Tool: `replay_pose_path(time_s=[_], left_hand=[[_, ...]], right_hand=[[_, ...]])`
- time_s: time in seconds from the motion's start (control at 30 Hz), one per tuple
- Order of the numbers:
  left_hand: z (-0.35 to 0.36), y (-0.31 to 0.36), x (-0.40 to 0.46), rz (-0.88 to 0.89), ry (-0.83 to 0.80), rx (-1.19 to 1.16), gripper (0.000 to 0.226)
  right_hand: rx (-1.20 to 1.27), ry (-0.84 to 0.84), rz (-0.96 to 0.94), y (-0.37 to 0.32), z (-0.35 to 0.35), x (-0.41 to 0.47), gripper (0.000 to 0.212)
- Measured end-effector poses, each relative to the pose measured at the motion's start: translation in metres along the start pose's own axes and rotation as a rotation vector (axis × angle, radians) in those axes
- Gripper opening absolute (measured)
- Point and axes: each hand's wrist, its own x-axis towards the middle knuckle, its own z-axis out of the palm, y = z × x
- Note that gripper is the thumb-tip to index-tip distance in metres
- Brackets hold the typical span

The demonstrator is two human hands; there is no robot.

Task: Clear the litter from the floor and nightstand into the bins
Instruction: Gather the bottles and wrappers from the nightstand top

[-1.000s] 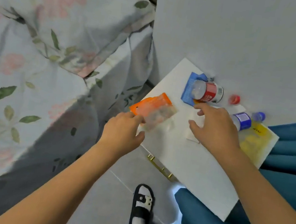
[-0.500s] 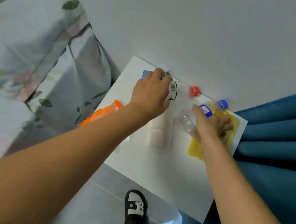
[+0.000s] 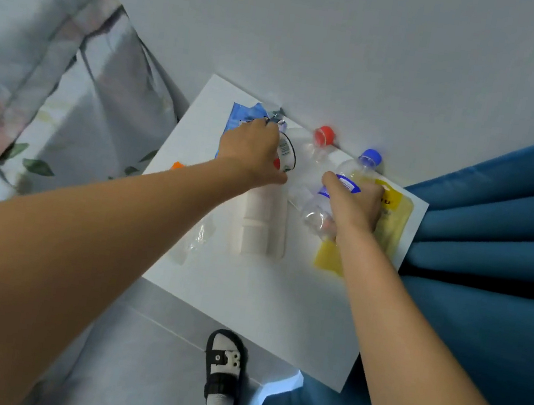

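On the white nightstand [image 3: 277,308] my left hand [image 3: 252,155] grips a clear bottle with a red cap [image 3: 305,145] near the wall. My right hand [image 3: 355,205] grips a second clear bottle with a blue cap [image 3: 349,176], its base tilted toward me. A blue wrapper [image 3: 240,118] lies under my left hand. A yellow packet [image 3: 391,221] lies under my right hand. A white paper cup [image 3: 262,222] lies on its side between my hands. A clear bag with an orange strip [image 3: 196,237] sits at the left edge, mostly hidden by my left forearm.
A bed with floral bedding [image 3: 36,64] stands to the left. A blue curtain [image 3: 491,270] hangs to the right of the nightstand. A grey wall [image 3: 352,41] runs behind it. My sandalled foot [image 3: 224,366] stands on the grey tiled floor [image 3: 138,356].
My left hand let go of the orange-strip bag and moved up to the red-cap bottle. My right hand shifted right and took hold of the blue-cap bottle, which is now tilted.
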Motion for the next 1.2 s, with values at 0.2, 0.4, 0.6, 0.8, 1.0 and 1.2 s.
replay_pose_path(time_s=[0.2, 0.4, 0.6, 0.8, 1.0, 1.2], left_hand=[[-0.013, -0.046, -0.064, -0.24, 0.201, -0.583, 0.058], [-0.032, -0.137, -0.16, -0.373, 0.462, -0.875, 0.047], [-0.042, -0.252, -0.309, -0.555, 0.769, -1.085, 0.047], [0.009, -0.371, -0.535, -0.847, 1.01, -1.16, 0.048], [0.115, -0.42, -0.787, -1.252, 1.214, -1.201, 0.051], [0.241, -0.397, -0.969, -1.718, 1.394, -1.263, 0.055]], right_hand=[[-0.051, -0.103, -0.18, 0.002, 0.017, -0.056, 0.061], [-0.128, -0.298, -0.363, -0.02, 0.07, -0.149, 0.066], [-0.242, -0.543, -0.601, -0.005, 0.156, -0.302, 0.059], [-0.408, -0.855, -0.843, 0.088, 0.242, -0.511, 0.053], [-0.587, -1.194, -0.978, 0.236, 0.3, -0.709, 0.058], [-0.887, -1.504, -1.031, 0.395, 0.309, -0.842, 0.052]])
